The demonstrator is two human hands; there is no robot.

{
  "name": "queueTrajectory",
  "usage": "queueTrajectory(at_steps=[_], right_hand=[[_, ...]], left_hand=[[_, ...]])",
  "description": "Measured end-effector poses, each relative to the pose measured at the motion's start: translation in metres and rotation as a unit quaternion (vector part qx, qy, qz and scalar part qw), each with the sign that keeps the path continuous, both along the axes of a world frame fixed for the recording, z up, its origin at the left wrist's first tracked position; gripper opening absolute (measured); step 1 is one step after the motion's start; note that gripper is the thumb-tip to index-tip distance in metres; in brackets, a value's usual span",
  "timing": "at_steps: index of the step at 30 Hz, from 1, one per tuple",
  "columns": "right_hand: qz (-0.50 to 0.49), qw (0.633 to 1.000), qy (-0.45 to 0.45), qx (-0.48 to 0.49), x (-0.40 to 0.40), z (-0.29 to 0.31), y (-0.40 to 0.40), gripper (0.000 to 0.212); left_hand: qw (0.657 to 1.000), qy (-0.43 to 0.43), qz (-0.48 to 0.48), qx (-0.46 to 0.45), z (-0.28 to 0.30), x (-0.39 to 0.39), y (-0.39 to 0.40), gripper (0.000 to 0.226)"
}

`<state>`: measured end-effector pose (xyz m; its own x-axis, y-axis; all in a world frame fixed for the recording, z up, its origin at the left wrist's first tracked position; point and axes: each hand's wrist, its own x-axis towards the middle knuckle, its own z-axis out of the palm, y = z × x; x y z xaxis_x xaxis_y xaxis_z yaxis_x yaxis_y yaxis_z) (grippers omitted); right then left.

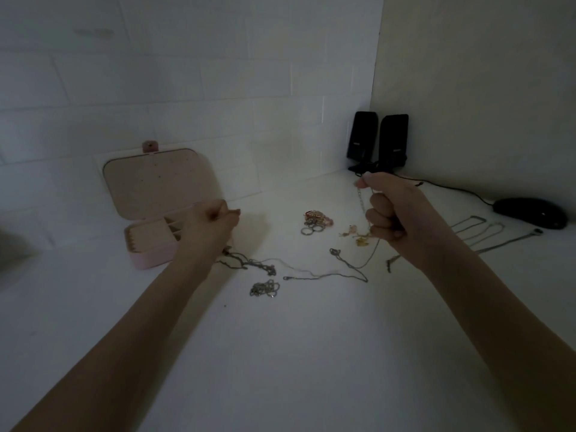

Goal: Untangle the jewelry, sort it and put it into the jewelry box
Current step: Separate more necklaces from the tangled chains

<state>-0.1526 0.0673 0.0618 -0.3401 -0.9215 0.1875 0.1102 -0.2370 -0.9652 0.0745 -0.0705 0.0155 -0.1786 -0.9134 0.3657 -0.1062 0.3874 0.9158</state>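
Note:
A pink jewelry box (149,238) stands open at the left, its lid leaning back against the wall. My left hand (212,227) is raised beside it, fingers pinched shut on the end of a thin chain (249,265) that trails down to the table. My right hand (392,210) is a fist gripping a silver chain (361,201) that hangs from its fingers down to the table. A pile of rings (314,221) lies between my hands. Gold earrings (358,238), a small chain heap (265,289) and a loose necklace (327,275) lie on the white table.
Two black speakers (377,141) stand in the back corner, with a cable running to a black mouse (530,213) at the right. Straightened necklaces (486,232) lie in a row near the mouse. White brick wall behind.

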Motion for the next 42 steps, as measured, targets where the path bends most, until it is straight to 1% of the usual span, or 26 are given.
queueTrajectory(at_steps=[2,3,4,6,7,8,10,11,13,16,18,19,21,22,24,26,29,30,32,34,35,37,38,39,40,42], right_hand=[[0.013,0.999,0.031,0.006,0.003,-0.002,0.0,0.02],[0.023,0.999,0.044,0.008,0.005,-0.004,-0.001,0.02],[0.036,0.998,0.055,0.01,0.007,-0.005,-0.002,0.02],[0.067,0.995,0.076,0.009,0.011,-0.007,-0.002,0.02],[0.082,0.993,0.087,0.007,0.013,-0.007,-0.002,0.02],[0.096,0.99,0.099,0.004,0.015,-0.008,-0.001,0.02],[0.121,0.984,0.131,-0.001,0.019,-0.01,0.0,0.021],[0.128,0.98,0.154,-0.001,0.021,-0.012,0.0,0.021],[0.131,0.968,0.215,0.001,0.025,-0.016,-0.001,0.019],[0.108,0.952,0.288,0.001,0.029,-0.018,-0.004,0.019],[0.052,0.945,0.322,0.011,0.025,-0.018,-0.007,0.022],[0.002,0.939,0.344,0.014,0.022,-0.018,-0.009,0.024],[-0.114,0.906,0.407,0.022,0.011,-0.024,-0.015,0.025],[-0.147,0.883,0.445,0.035,0.006,-0.028,-0.017,0.023],[-0.147,0.843,0.512,0.069,0.003,-0.037,-0.019,0.02],[-0.115,0.824,0.544,0.108,0.005,-0.046,-0.021,0.02],[-0.097,0.808,0.564,0.139,0.01,-0.051,-0.024,0.023],[-0.099,0.806,0.566,0.14,0.01,-0.052,-0.026,0.022],[-0.101,0.801,0.575,0.134,0.01,-0.053,-0.027,0.016],[-0.1,0.809,0.569,0.113,0.013,-0.055,-0.028,0.01],[-0.097,0.832,0.539,0.089,0.016,-0.056,-0.028,0.007],[-0.064,0.903,0.425,0.016,0.026,-0.052,-0.027,0.003],[-0.036,0.929,0.368,-0.024,0.032,-0.048,-0.025,0.006],[-0.016,0.943,0.327,-0.06,0.037,-0.043,-0.022,0.01],[-0.01,0.95,0.299,-0.085,0.041,-0.038,-0.02,0.013],[-0.029,0.96,0.257,-0.104,0.043,-0.031,-0.015,0.016]], left_hand=[[0.982,0.121,-0.081,0.118,0.008,-0.008,0.013,0.037],[0.974,0.136,-0.109,0.144,0.012,-0.011,0.02,0.032],[0.978,0.101,-0.115,0.139,0.013,-0.013,0.025,0.027],[0.989,-0.003,-0.122,0.083,0.011,-0.016,0.036,0.015],[0.989,-0.037,-0.136,0.055,0.01,-0.018,0.04,0.011],[0.984,-0.063,-0.163,0.03,0.009,-0.021,0.045,0.015],[0.962,-0.104,-0.251,-0.004,0.007,-0.026,0.052,0.026],[0.951,-0.115,-0.288,-0.003,0.006,-0.028,0.055,0.03],[0.938,-0.108,-0.328,0.018,0.005,-0.03,0.059,0.027],[0.946,-0.084,-0.311,0.029,0.007,-0.031,0.062,0.006],[0.954,-0.069,-0.289,0.037,0.009,-0.03,0.062,0.017],[0.955,-0.064,-0.287,0.044,0.01,-0.03,0.062,0.02],[0.951,-0.061,-0.298,0.053,0.012,-0.029,0.062,0.021],[0.948,-0.069,-0.307,0.049,0.012,-0.028,0.062,0.021],[0.942,-0.11,-0.315,0.019,0.011,-0.027,0.062,0.017],[0.94,-0.146,-0.308,0.003,0.007,-0.027,0.061,0.018],[0.948,-0.17,-0.27,-0.006,0.003,-0.026,0.059,0.021],[0.95,-0.185,-0.248,-0.027,0.002,-0.027,0.058,0.022],[0.951,-0.224,-0.186,-0.1,-0.003,-0.027,0.053,0.017],[0.948,-0.243,-0.14,-0.151,-0.007,-0.028,0.047,0.008],[0.951,-0.233,-0.139,-0.149,-0.008,-0.028,0.045,0.009],[0.967,-0.155,-0.19,-0.071,-0.005,-0.03,0.047,0.024],[0.966,-0.106,-0.237,-0.018,-0.002,-0.031,0.051,0.029],[0.957,-0.072,-0.279,0.023,0.001,-0.032,0.055,0.029],[0.949,-0.059,-0.307,0.041,0.003,-0.033,0.058,0.027],[0.939,-0.036,-0.335,0.065,0.002,-0.035,0.061,0.021]])
